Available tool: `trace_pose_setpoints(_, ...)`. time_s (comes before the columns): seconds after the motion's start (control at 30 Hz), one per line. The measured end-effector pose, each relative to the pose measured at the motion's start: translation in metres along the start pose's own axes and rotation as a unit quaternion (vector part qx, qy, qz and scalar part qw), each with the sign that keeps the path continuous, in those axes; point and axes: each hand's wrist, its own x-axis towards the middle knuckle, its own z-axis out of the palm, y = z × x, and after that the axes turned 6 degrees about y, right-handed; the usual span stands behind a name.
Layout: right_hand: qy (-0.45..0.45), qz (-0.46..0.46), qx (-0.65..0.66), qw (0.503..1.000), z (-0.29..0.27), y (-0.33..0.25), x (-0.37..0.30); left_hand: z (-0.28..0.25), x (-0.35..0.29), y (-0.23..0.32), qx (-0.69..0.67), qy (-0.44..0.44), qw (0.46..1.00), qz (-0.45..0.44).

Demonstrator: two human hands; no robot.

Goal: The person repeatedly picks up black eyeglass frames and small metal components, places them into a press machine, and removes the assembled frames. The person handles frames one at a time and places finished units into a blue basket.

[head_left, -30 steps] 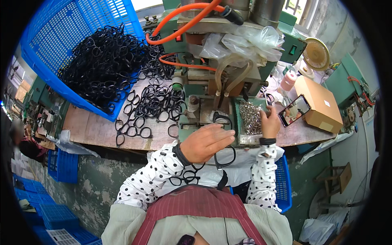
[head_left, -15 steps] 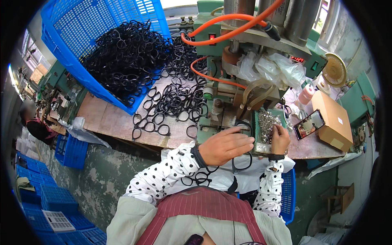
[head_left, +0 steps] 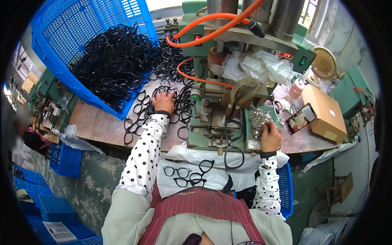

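Observation:
Out over the loose black eyeglass frames on the table is my left hand. Its fingers are apart and touch frames in the pile. My right hand is closed in a pinch at the edge of a green tray of small shiny metal parts; what lies between its fingertips is too small to make out. Between the hands, one black eyeglass frame sits at the front of the green press, one rim hanging past its edge. A few finished-looking black frames lie on white cloth at my lap.
A tilted blue basket heaped with black frames stands at the far left. Orange hoses arch over the press. At right are a phone leaning on a cardboard box, and a pink bottle. Another blue basket stands below.
My left hand has moved from the eyeglass frame at the press, left and away to the pile of frames. My right hand stays by the metal parts. The view has shifted slightly.

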Motion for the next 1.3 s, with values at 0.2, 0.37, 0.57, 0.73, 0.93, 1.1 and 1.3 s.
trace_pose_setpoints(0.2,0.042,-0.005,-0.007,0.999,0.005,-0.001,-0.002,-0.032,-0.012,0.007,-0.169,0.108,0.978,0.062)
trace_pose_setpoints(0.37,0.093,-0.161,-0.091,0.978,0.0,-0.034,0.008,-0.064,-0.029,0.017,-0.313,0.111,0.941,-0.063)
trace_pose_setpoints(0.57,0.075,-0.022,0.125,0.989,0.01,-0.073,0.012,-0.106,-0.053,0.057,-0.425,0.15,0.886,-0.113)
trace_pose_setpoints(0.73,-0.035,0.174,0.32,0.931,0.0,-0.115,0.011,-0.169,-0.044,0.096,-0.453,0.228,0.859,0.075)
trace_pose_setpoints(0.93,-0.021,0.104,0.343,0.933,0.003,-0.134,0.0,-0.22,-0.015,0.123,-0.548,0.143,0.824,-0.02)
trace_pose_setpoints(1.1,-0.008,0.075,0.343,0.936,0.01,-0.148,-0.01,-0.225,-0.005,0.125,-0.642,0.078,0.759,-0.069)
trace_pose_setpoints(1.3,-0.007,0.109,0.389,0.915,0.025,-0.157,-0.012,-0.232,-0.001,0.116,-0.704,0.014,0.707,-0.073)
